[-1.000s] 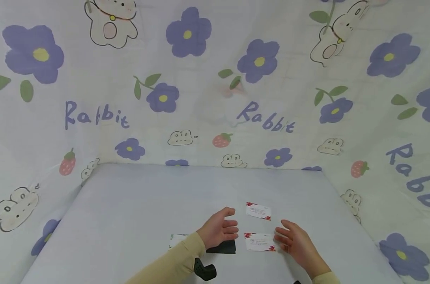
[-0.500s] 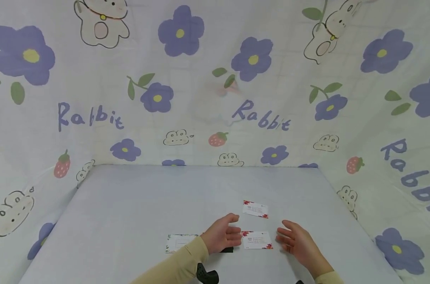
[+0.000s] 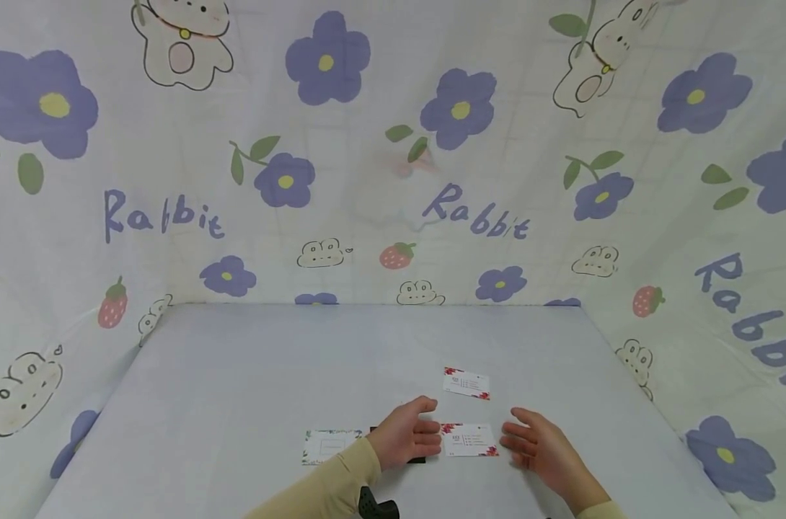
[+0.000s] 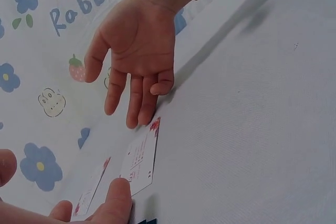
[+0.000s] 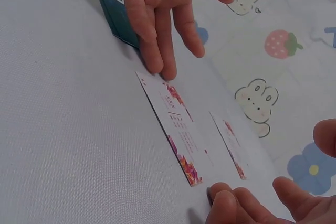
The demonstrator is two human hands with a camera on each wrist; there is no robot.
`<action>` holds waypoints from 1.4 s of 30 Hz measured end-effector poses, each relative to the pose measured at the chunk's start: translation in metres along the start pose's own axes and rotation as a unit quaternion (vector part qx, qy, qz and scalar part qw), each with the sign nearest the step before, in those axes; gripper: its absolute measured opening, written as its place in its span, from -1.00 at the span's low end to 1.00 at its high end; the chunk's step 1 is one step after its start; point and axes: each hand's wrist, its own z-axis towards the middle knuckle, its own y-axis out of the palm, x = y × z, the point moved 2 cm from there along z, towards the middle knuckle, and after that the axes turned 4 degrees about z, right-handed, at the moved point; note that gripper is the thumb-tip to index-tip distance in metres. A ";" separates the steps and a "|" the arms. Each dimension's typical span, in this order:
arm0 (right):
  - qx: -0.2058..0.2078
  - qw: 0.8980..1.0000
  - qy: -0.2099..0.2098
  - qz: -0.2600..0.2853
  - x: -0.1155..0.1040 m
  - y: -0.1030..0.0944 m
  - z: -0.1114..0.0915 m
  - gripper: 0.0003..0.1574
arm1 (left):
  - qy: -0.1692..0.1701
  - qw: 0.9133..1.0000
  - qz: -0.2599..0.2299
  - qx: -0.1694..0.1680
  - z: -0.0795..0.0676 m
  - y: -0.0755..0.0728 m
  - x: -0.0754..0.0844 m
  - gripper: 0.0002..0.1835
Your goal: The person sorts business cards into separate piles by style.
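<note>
My left hand [image 3: 406,435] is held palm inward with loose fingers, its fingertips at the left edge of a white business card [image 3: 469,440] with red floral corners. On that card's other side is my right hand [image 3: 544,448], fingers relaxed and slightly bent. Neither hand holds anything; whether the left fingertips touch the card I cannot tell. Farther back lies a second, similar business card [image 3: 467,383], slightly turned. A flat black object [image 3: 417,460] is mostly hidden under my left hand; in the right wrist view it looks like a thin dark slab [image 5: 116,19].
A white card with a green leafy border [image 3: 318,441] lies left of the black object, partly covered by my left sleeve [image 3: 328,479]. The white tabletop [image 3: 270,360] is enclosed by a cloth [image 3: 354,144] printed with flowers and rabbits.
My left hand has shifted slightly right, toward the near card, covering more of the black object. More of the leafy-bordered card shows. The two red-cornered cards stay in place.
</note>
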 end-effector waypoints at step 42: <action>-0.015 1.000 0.019 -0.003 -0.003 0.007 -0.001 -0.03 | -0.008 1.000 0.001 0.016 0.001 0.007 -0.006 -0.23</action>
